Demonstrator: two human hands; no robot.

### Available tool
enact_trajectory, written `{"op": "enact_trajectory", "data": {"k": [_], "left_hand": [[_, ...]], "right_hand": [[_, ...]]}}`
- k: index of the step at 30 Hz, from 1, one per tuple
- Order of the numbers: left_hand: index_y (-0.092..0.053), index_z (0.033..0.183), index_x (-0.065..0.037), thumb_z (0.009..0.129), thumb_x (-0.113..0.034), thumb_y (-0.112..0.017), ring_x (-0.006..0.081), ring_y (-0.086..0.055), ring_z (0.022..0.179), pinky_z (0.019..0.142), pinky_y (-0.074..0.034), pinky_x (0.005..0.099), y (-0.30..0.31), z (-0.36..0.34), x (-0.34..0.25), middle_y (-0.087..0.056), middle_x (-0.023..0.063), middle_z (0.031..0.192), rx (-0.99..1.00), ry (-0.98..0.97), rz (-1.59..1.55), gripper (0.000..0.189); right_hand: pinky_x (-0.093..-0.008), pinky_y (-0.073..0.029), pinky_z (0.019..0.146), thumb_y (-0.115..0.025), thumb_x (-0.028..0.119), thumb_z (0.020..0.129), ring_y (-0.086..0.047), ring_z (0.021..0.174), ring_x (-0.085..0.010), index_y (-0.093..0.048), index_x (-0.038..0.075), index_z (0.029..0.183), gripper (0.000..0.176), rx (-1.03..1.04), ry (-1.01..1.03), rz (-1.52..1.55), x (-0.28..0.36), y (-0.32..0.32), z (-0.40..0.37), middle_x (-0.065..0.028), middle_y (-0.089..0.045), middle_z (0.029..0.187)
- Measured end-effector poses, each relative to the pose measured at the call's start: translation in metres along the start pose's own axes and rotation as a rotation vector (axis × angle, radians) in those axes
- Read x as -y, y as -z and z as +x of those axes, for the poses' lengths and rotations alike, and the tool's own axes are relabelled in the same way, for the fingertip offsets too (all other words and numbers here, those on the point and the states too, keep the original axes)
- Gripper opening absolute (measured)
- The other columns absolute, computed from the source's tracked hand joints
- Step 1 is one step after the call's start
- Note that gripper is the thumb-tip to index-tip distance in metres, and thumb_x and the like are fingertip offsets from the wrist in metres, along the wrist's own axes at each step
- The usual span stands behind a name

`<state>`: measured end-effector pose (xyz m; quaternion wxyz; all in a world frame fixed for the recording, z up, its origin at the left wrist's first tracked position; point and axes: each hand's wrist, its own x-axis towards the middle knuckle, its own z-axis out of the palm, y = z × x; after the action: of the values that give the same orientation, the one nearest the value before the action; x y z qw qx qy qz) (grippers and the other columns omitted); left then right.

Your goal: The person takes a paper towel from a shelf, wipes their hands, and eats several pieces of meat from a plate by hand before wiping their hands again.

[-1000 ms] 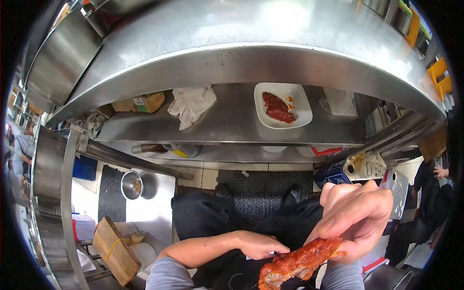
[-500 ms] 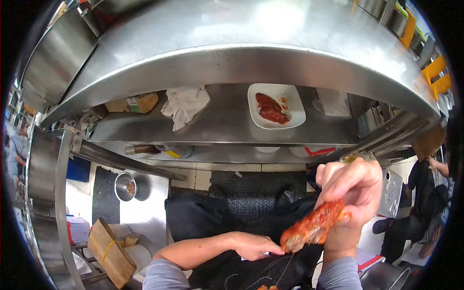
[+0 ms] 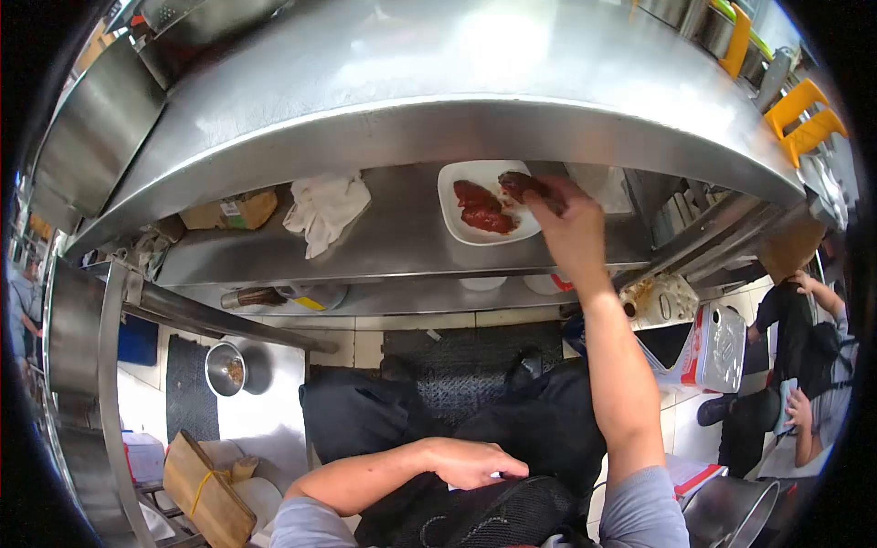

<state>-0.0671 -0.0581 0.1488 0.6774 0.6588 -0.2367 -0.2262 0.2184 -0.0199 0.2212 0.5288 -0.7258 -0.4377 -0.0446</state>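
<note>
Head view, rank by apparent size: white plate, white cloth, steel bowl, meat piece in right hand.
1. White plate and white cloth: near tie.
2. Steel bowl, though likely farther off.
3. Meat piece in right hand.

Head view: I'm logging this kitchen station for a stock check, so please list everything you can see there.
plate: one, white, on the steel shelf.
meat pieces: two, red-sauced, lying on the plate.
held meat piece: one, dark red, over the plate's right side.
cloth: one, white, crumpled, left of the plate.
carton: one, brown, far left on the shelf.
bowl: one, steel, lower left.
wooden board: one, brown with yellow band, bottom left.
tin: one, silver and red, low at right.
other person: one, dark clothes, far right.
left hand: resting low on dark fabric, grip unclear.
right hand: pinching the held meat piece.
</note>
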Motion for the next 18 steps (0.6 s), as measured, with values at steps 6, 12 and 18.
{"op": "enact_trajectory", "data": {"k": [6,12,18], "left_hand": [[-0.053,0.124,0.005,0.091,0.003,-0.053,0.0435,-0.058,0.111,0.093,-0.046,0.0461,0.004,-0.001,0.001,-0.062,0.0257,0.116,0.154,0.139,0.007,0.033],[-0.053,0.126,0.005,0.092,0.003,-0.053,0.0423,-0.058,0.117,0.096,-0.046,0.0454,0.006,-0.005,-0.005,-0.062,0.026,0.121,0.125,0.173,-0.02,0.034],[-0.055,0.121,0.003,0.091,0.004,-0.057,0.0365,-0.061,0.107,0.092,-0.047,0.0414,-0.001,-0.007,0.003,-0.064,0.0226,0.113,-0.01,0.009,0.121,0.03]], "right_hand": [[-0.0408,-0.051,0.085,-0.072,0.015,0.087,-0.065,0.099,-0.0348,-0.074,0.006,0.106,0.021,0.096,0.294,-0.577,0.002,-0.023,0.003,-0.0127,-0.072,0.104],[-0.0324,-0.049,0.077,-0.074,0.015,0.087,-0.064,0.094,-0.0213,-0.076,0.009,0.107,0.022,0.103,0.166,-0.13,0.033,0.003,0.008,-0.0089,-0.071,0.107],[-0.0325,-0.05,0.066,-0.085,0.014,0.074,-0.071,0.08,-0.0258,-0.078,-0.002,0.089,0.023,0.631,0.323,0.906,0.134,0.061,-0.035,-0.0172,-0.075,0.09]]}}
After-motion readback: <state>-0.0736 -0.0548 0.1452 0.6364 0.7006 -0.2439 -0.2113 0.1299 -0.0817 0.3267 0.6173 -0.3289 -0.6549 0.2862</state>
